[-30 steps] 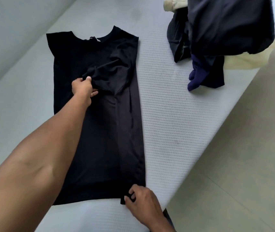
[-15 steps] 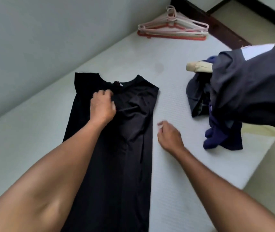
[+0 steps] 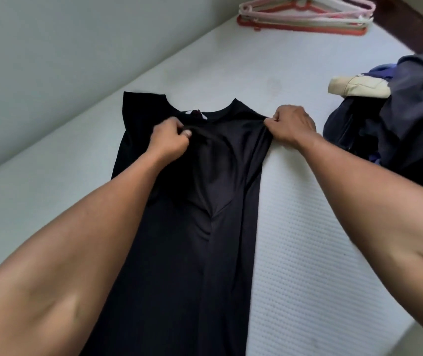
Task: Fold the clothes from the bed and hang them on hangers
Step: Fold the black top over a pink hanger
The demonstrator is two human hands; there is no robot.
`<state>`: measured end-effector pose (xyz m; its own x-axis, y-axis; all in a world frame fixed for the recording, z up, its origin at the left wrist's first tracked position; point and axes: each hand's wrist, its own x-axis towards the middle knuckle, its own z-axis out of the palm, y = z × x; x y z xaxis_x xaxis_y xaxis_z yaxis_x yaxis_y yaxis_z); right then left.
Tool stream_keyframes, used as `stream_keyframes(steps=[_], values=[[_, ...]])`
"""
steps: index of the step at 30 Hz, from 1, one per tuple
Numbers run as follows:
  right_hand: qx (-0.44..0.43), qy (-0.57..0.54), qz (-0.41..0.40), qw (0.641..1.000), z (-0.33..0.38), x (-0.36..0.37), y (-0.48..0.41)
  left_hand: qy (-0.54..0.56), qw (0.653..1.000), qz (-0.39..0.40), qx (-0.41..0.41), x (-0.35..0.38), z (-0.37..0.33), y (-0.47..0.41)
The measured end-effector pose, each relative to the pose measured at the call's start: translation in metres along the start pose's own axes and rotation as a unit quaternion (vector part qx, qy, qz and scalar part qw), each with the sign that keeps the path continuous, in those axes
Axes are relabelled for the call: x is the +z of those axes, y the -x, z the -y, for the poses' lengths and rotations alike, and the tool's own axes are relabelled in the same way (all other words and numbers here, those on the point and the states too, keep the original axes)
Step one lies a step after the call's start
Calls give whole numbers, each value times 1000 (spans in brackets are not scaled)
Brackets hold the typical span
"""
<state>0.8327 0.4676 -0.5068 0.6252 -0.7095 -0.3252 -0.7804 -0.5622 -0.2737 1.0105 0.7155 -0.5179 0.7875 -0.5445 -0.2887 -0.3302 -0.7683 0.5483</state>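
We see a white bed (image 3: 295, 253) with a dimpled cover filling most of the view, its long edge running against a pale wall (image 3: 51, 47) from 9 to 12 o'clock. A black sleeveless shirt (image 3: 179, 265) lies lengthwise on the bed, neck toward 12 o'clock and body running down to 6 o'clock, where it leaves the view. Its 3 o'clock side is folded in over the middle, and creases gather along the fold. At 3 o'clock, apart from the shirt, sits a heap of clothes (image 3: 411, 129), mostly dark grey and navy, with a cream piece (image 3: 357, 87) poking out on its 9 o'clock side. At 1 o'clock, at the far end of the bed, we find a flat stack of hangers (image 3: 305, 19) in pink, white and orange. The left hand (image 3: 169, 142) has its grip closed, fingers curled round a bunch of black cloth just below the collar. The right hand (image 3: 292, 127) pinches the shirt's shoulder edge at the shirt's 2 o'clock corner, knuckles up. A small white label (image 3: 196, 113) shows inside the neckline.
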Motion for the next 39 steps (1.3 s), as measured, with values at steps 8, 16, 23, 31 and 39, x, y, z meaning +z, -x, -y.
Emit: stream_keyframes(steps=[8,16,23,31,39], values=[[96,-153,-40,983,-9,21,3,254,947,-107,-164,10,13,-3],[191,-407,-134,883,-11,52,93,231,941,-80,-236,6,19,74],[239,-548,-110,794,-11,87,182,280,904,-147,-287,28,31,134],[2,-296,-178,939,17,100,243,431,821,-50,-370,11,34,126],[46,-308,-116,943,24,117,247,310,893,-7,-326,-19,12,67]])
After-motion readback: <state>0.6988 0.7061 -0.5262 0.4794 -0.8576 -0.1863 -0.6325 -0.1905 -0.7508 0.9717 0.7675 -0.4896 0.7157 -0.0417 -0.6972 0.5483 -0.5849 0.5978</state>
